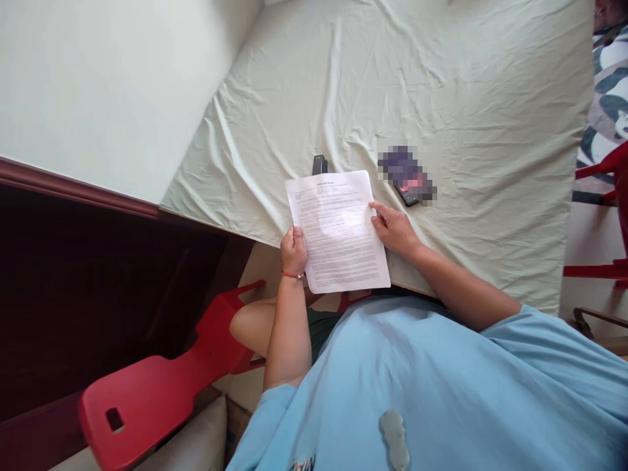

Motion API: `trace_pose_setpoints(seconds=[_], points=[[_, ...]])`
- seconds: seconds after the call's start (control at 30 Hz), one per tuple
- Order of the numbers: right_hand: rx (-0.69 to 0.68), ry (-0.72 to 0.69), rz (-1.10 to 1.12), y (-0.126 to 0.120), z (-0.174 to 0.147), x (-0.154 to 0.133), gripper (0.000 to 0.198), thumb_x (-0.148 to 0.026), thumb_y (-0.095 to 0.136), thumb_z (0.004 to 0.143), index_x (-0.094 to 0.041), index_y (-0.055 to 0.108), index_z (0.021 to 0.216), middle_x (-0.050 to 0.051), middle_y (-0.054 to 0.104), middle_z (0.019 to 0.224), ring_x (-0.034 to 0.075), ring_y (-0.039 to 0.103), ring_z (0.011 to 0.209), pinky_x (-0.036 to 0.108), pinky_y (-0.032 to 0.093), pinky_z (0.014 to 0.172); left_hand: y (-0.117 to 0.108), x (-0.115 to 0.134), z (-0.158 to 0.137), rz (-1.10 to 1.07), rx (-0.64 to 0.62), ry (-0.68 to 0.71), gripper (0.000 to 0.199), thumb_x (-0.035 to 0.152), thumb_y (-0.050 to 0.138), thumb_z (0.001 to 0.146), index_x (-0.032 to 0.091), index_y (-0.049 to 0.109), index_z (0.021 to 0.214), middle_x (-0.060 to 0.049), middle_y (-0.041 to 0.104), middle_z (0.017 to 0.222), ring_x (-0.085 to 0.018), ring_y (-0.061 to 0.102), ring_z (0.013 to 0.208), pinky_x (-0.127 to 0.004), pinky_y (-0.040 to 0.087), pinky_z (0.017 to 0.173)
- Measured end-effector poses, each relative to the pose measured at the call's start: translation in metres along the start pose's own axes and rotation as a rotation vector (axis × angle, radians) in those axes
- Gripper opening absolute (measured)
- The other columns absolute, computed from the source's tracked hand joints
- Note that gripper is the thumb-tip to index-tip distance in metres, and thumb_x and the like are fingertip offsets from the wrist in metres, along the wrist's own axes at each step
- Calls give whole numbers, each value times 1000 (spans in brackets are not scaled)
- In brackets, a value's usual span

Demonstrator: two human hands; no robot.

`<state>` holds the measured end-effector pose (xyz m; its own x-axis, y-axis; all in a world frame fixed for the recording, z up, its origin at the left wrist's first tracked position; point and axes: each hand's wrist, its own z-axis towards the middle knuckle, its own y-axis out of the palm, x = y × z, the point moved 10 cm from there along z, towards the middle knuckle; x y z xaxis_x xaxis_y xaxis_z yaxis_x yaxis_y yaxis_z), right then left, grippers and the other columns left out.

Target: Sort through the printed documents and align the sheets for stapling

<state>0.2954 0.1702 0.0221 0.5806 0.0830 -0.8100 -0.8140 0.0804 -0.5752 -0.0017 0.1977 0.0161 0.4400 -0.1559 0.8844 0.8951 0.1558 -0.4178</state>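
You've got the printed sheet (337, 230) up over the near edge of the bed (441, 98), your left hand (293, 251) closed on its left edge at nine o'clock, your right hand (394, 228) resting loose fingers on the right edge at three. It looks feather-light and floppy, apt to sag or crease, so the side edges seem the sound hold. A dark stapler-like thing (319, 165) peeks out at twelve, a phone (408, 176) at two.

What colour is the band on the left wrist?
Red, a thin wristband just below the left hand; the head view shows it.
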Motion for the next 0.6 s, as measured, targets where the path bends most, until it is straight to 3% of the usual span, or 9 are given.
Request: trace_pose_setpoints(seconds=[0.6], points=[[7, -13, -16, 1, 0, 1, 38, -27, 51, 94, -19, 73, 123, 10, 76, 95, 24, 65, 82, 36, 50, 81, -1, -3, -2, 0, 0, -20, 52, 63, 44, 100, 19, 51, 73, 0, 50, 67, -13, 45, 62, -28, 37, 62]])
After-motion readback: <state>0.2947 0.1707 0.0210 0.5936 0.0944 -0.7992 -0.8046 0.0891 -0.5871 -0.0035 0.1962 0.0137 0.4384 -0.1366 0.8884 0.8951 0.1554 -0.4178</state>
